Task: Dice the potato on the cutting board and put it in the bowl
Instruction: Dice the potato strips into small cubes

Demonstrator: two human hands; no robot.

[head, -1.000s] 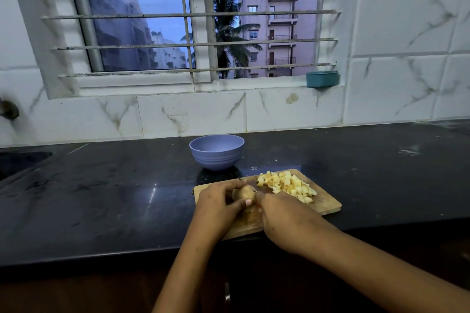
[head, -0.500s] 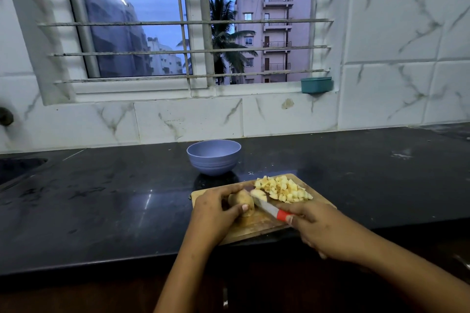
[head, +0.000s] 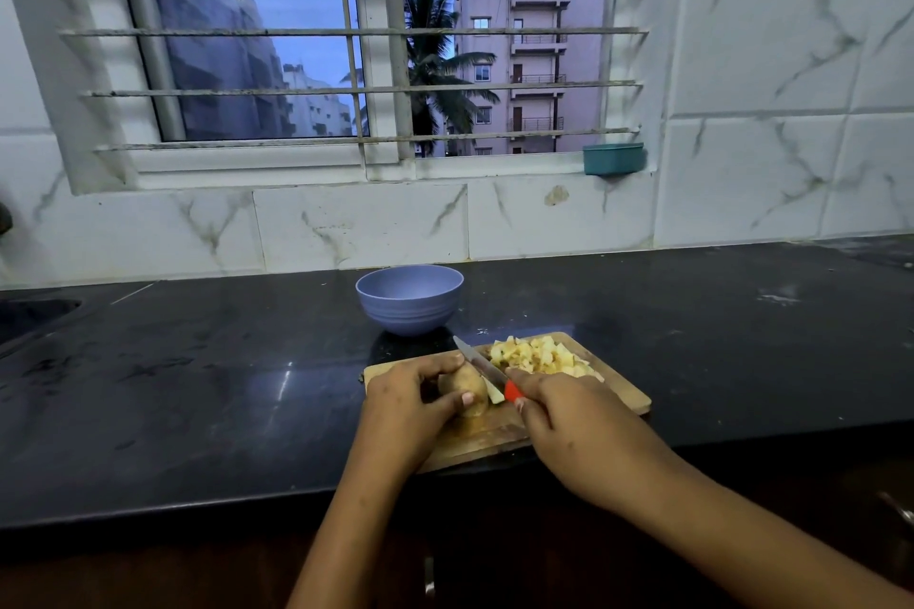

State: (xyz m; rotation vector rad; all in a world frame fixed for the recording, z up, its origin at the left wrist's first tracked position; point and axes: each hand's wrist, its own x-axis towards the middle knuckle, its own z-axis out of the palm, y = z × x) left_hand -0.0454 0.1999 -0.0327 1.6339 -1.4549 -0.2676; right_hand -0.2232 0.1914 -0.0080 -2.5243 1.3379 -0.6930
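A wooden cutting board (head: 624, 392) lies near the counter's front edge. My left hand (head: 408, 403) grips a brown-skinned potato piece (head: 463, 386) on the board. My right hand (head: 581, 428) holds a red-handled knife (head: 487, 370); its blade rests against the potato's right side, tip pointing up and left. A pile of pale yellow potato cubes (head: 541, 355) sits on the board's far right part. A lavender bowl (head: 409, 299) stands just behind the board; its inside is hidden from here.
The black stone counter (head: 198, 386) stretches left and right of the board. A sink edge (head: 34, 312) shows at the far left. A teal container (head: 613, 158) sits on the window sill against the tiled wall.
My right hand has drawn back to the right and the knife has come into view, its blade now laid against the potato. My left hand keeps its grip on the potato.
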